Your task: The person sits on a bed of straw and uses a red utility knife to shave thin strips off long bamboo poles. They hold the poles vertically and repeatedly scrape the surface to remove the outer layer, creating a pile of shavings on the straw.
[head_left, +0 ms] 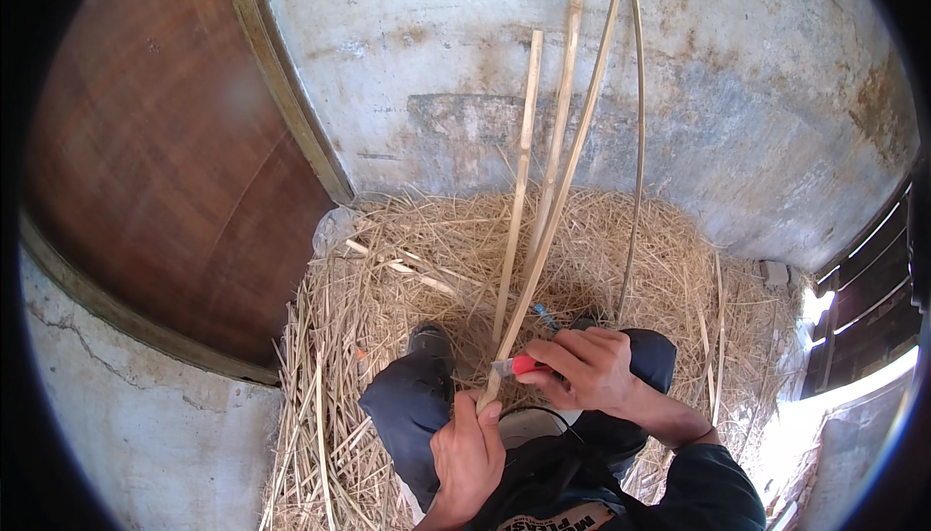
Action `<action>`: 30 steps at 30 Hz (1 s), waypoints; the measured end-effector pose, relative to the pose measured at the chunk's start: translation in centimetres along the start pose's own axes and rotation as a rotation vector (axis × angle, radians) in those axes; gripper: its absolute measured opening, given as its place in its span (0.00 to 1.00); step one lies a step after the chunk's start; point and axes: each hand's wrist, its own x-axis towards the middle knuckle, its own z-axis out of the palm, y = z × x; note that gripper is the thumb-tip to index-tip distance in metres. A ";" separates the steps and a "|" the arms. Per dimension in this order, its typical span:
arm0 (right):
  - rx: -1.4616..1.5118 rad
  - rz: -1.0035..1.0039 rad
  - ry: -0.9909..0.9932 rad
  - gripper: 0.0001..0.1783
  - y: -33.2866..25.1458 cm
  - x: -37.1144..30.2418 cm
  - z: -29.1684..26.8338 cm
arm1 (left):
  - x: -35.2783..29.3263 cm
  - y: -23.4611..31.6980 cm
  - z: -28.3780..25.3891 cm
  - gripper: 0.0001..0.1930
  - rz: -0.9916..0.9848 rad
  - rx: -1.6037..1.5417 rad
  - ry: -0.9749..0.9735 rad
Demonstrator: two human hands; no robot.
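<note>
My left hand (469, 453) grips the lower end of a long pale wooden stick (527, 298), with the thumb lying along it. The stick slants away from me, its far end toward the wall. A red-handled knife (527, 365) is in my right hand (585, 372), fingers closed around the handle. Its short blade rests against the stick just above my left thumb. Whether the blade has cut into the wood is too small to tell.
More sticks, including one pale stick (524, 158) and a thin one (638, 124), lean on the stained wall (737, 95). Straw (388, 308) covers the floor around my knees. A brown door panel (165, 143) stands left; dark slats (868, 289) are at right.
</note>
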 end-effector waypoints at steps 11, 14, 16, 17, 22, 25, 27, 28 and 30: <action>-0.009 0.626 0.241 0.12 11.2 3.0 -4.4 | -3.6 -2.5 0.0 0.15 -0.123 -0.033 -0.065; 0.111 0.361 0.211 0.09 7.8 1.8 -3.0 | -2.4 -3.1 -0.4 0.15 -0.115 -0.160 -0.079; 0.196 0.184 0.160 0.10 5.6 0.7 -1.0 | -1.4 -2.5 -0.8 0.18 -0.149 -0.273 -0.119; 0.218 0.137 0.094 0.13 4.6 0.1 -0.6 | -0.9 -2.2 -1.0 0.19 -0.155 -0.329 -0.140; 0.138 -0.006 0.006 0.20 1.6 -0.5 0.2 | 0.1 -1.5 -1.2 0.22 -0.143 -0.427 -0.204; 0.105 -0.049 0.019 0.22 1.4 -0.5 0.3 | 0.1 -0.8 -1.1 0.22 -0.119 -0.449 -0.201; 0.098 -0.049 0.014 0.23 1.4 -0.4 0.2 | 0.1 -0.5 -0.9 0.22 -0.103 -0.457 -0.195; 0.099 -0.058 0.012 0.23 1.3 -0.4 0.2 | 0.1 -0.5 -0.8 0.22 -0.101 -0.460 -0.197; 0.100 -0.073 0.009 0.23 0.9 -0.3 0.1 | 0.3 -0.3 -0.8 0.22 -0.097 -0.466 -0.203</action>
